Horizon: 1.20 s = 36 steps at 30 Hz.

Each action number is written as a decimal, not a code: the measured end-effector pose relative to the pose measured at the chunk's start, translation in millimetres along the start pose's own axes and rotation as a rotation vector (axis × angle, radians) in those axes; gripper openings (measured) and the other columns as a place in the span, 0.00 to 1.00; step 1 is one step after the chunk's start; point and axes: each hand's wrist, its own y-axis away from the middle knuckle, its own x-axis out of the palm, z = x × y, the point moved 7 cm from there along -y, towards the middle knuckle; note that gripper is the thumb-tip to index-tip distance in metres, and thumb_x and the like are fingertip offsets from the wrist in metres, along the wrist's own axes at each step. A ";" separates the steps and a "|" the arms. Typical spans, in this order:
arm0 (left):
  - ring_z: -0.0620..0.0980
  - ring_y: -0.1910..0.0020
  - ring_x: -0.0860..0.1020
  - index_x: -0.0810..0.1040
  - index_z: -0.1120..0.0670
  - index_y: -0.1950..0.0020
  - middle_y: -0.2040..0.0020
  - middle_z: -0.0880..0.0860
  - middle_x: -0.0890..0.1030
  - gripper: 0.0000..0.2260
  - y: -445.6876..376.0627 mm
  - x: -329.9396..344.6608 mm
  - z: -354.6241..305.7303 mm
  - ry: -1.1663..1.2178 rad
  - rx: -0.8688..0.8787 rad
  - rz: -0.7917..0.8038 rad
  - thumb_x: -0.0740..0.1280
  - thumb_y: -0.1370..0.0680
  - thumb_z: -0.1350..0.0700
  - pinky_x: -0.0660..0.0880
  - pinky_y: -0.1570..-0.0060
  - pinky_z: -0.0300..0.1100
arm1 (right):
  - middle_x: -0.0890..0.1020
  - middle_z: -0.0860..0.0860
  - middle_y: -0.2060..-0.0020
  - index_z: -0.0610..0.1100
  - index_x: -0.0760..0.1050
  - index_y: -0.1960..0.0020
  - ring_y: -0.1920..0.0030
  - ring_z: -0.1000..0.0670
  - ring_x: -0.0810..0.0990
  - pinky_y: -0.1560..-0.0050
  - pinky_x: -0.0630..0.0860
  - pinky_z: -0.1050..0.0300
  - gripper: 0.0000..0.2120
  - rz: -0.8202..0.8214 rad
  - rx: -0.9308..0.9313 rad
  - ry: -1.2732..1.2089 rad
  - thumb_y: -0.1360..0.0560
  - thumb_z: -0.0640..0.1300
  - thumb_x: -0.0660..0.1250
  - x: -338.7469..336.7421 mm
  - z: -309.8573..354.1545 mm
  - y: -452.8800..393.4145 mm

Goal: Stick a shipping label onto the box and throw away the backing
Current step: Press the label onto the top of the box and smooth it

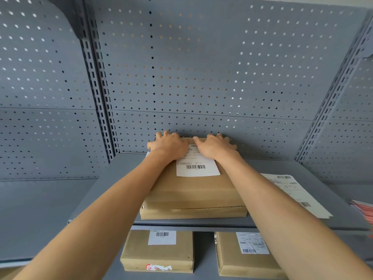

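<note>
Both hands lie flat, palms down, on the top of a brown cardboard box (193, 190) that sits on a grey metal shelf (113, 178). The left hand (169, 145) has its fingers spread and reaching toward the far edge of the box; the right hand (215, 146) lies just beside it in the same way, fingers splayed — neither pinches anything. Under and between the two hands is the white shipping label (197, 166), lying on the box top; its near half, with a barcode, shows just below the wrists, while its far half is covered by the palms. Whether it is fully stuck down cannot be told.

To the right of the right forearm, a loose white sheet with printing and barcodes (292, 190) lies flat on the same shelf, apart from the box. Further right, at the frame's edge, is a bit of red-and-white paper (363, 209).

Below the forearms, on a lower level, are two more cardboard boxes — one under the left arm (159, 253) and one under the right arm (242, 257), each bearing a white label. Beyond the fingertips rises a grey perforated back panel (201, 67).
</note>
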 end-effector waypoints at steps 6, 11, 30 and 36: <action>0.59 0.26 0.62 0.76 0.52 0.31 0.29 0.55 0.69 0.29 -5.6 2.8 0.7 -0.008 -0.021 -0.008 0.53 0.19 0.34 0.68 0.40 0.63 | 0.61 0.42 0.23 0.47 0.67 0.25 0.24 0.37 0.58 0.32 0.59 0.33 0.40 -0.009 0.015 0.049 0.25 0.73 0.49 5.6 -0.5 -3.9; 0.59 0.25 0.61 0.74 0.53 0.29 0.28 0.55 0.69 0.27 -5.5 1.9 0.2 -0.023 -0.018 -0.017 0.53 0.18 0.38 0.68 0.40 0.63 | 0.64 0.43 0.24 0.47 0.68 0.26 0.26 0.37 0.60 0.32 0.61 0.34 0.37 -0.021 0.001 0.061 0.24 0.71 0.50 5.1 -0.9 -5.0; 0.60 0.31 0.64 0.76 0.56 0.40 0.35 0.57 0.72 0.14 0.3 -2.8 7.4 0.091 0.059 -0.009 0.53 0.18 0.58 0.67 0.45 0.60 | 0.58 0.48 0.20 0.51 0.57 0.20 0.22 0.41 0.54 0.26 0.56 0.37 0.26 0.046 -0.114 0.032 0.16 0.56 0.44 0.6 -13.4 -1.9; 0.60 0.34 0.68 0.75 0.56 0.47 0.42 0.56 0.73 0.10 3.1 -7.3 7.8 0.128 0.073 -0.026 0.54 0.19 0.60 0.71 0.42 0.60 | 0.58 0.48 0.20 0.49 0.58 0.20 0.22 0.41 0.55 0.26 0.56 0.37 0.24 0.056 -0.134 0.035 0.15 0.51 0.45 -1.3 -13.4 -0.1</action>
